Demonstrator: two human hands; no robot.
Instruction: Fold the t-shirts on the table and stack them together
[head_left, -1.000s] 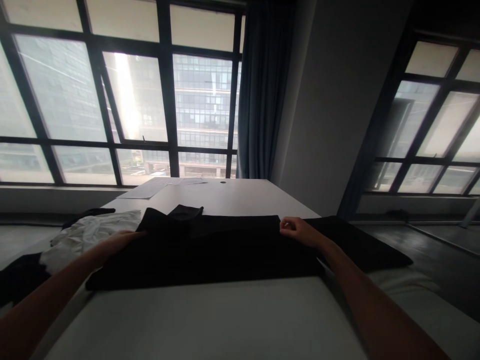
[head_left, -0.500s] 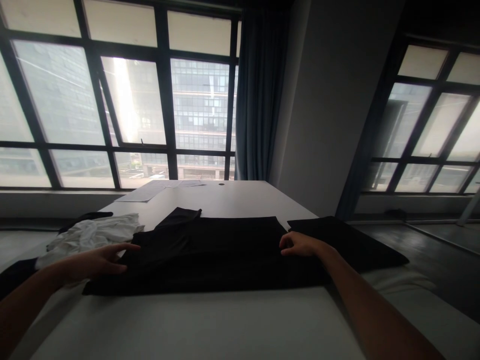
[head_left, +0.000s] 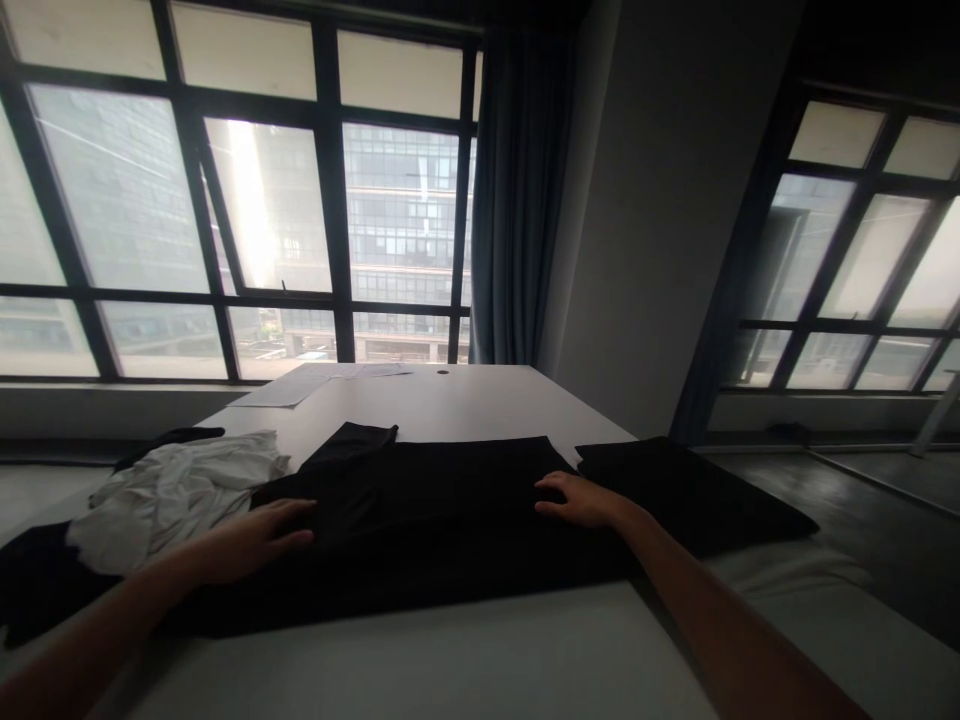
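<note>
Across the table (head_left: 480, 400) — black garment (head_left: 450, 530) beneath left hand (head_left: 251, 542) and right hand (head_left: 581, 500).

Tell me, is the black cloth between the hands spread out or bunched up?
Spread out: the cloth lies mostly flat on the table, its near edge nearly straight. Whether it's doubled, I cannot tell.

No readable text, labels or numbers, paper sheets (head_left: 276, 392) illegible
</note>
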